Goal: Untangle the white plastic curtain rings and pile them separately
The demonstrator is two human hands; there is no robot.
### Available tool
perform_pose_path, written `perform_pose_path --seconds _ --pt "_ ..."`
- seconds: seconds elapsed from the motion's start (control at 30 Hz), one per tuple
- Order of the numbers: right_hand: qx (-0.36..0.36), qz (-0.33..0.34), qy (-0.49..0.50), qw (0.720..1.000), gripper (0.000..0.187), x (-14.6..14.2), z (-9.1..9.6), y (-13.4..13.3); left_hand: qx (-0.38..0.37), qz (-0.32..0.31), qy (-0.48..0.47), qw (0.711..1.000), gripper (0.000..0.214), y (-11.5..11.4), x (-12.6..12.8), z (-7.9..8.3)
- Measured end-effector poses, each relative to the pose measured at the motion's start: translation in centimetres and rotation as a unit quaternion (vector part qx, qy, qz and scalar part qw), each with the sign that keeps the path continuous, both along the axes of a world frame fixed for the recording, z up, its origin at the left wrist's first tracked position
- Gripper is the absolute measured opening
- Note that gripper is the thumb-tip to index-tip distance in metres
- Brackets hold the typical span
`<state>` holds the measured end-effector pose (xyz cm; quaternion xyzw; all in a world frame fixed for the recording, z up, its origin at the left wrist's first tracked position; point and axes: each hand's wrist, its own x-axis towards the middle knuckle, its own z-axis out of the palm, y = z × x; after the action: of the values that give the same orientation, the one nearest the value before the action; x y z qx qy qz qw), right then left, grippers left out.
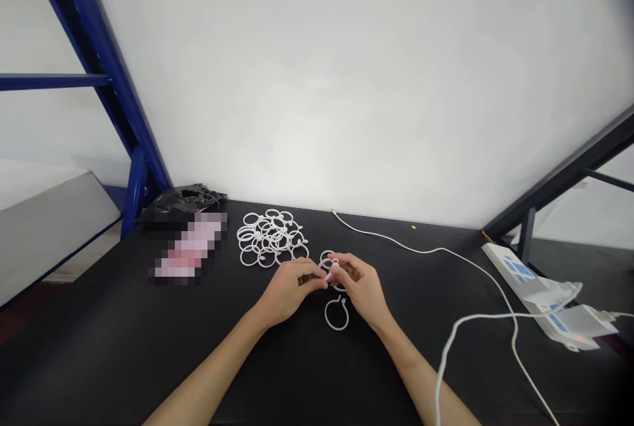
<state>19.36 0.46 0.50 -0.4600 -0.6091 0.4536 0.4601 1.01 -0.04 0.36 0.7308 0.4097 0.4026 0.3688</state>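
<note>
Between my two hands, over the black table (297,366), is a white curtain ring (325,266). My left hand (293,286) pinches its left side between thumb and fingers. On its right side, my right hand (360,283) grips it near the small top eyelet. More white rings lie just behind and under my hands, partly hidden by the fingers. Nearer to me, a single white ring (337,315) with a gap at its top rests on the table. To the left of my hands spreads a loose pile of white rings (270,239).
A crumpled black plastic bag (185,200) and a blurred-out pinkish item (191,248) lie at the left. A white cable (381,236) runs across the right side towards a white power strip (525,287). Blue metal framing (106,49) rises at the left, before a white wall.
</note>
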Motion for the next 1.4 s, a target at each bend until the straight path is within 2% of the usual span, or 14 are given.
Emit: perform_pose_path --seconds 0.3,0.53,0.63,0.73,0.83,0.9,0.97,1.07,1.27,1.4 --pt "0.082 -0.039 -0.131 0.987 0.019 0.5 -0.3 0.4 0.039 -0.017 0.046 0.998 0.012 0.0 0.4 -0.4" --pt "0.093 -0.060 -0.154 0.982 0.021 0.6 -0.8 0.5 0.061 -0.018 0.054 0.997 0.014 0.0 0.4 -0.3" --pt "0.097 -0.084 -0.158 0.979 0.028 1.0 -0.8 0.6 0.149 0.040 0.071 0.985 0.015 0.5 -0.4 -0.8" --pt "0.087 -0.123 -0.160 0.976 0.032 1.4 -0.5 0.7 0.233 0.173 0.135 0.947 0.019 1.3 -2.1 -1.2" --pt "0.093 -0.146 -0.180 0.968 0.029 1.7 -0.2 0.8 0.223 0.292 0.238 0.899 0.020 1.9 -4.0 -1.4" --pt "0.100 -0.149 -0.198 0.964 0.027 1.8 -0.2 0.9 0.200 0.335 0.295 0.872 0.022 2.1 -4.8 -1.4" --pt "0.106 -0.142 -0.215 0.960 0.026 1.9 -0.3 0.9 0.187 0.357 0.332 0.853 0.024 2.2 -5.1 -1.5" --pt "0.116 -0.127 -0.239 0.956 0.025 2.0 -0.6 1.0 0.180 0.370 0.356 0.839 0.026 2.1 -5.2 -1.7" --pt "0.152 -0.114 -0.335 0.923 0.019 2.2 -1.2 1.2 0.160 0.374 0.364 0.838 0.027 1.9 -5.4 -1.7" --pt "0.140 -0.115 -0.375 0.909 0.020 2.5 -1.5 1.2 0.143 0.383 0.370 0.834 0.028 2.0 -5.5 -1.5"
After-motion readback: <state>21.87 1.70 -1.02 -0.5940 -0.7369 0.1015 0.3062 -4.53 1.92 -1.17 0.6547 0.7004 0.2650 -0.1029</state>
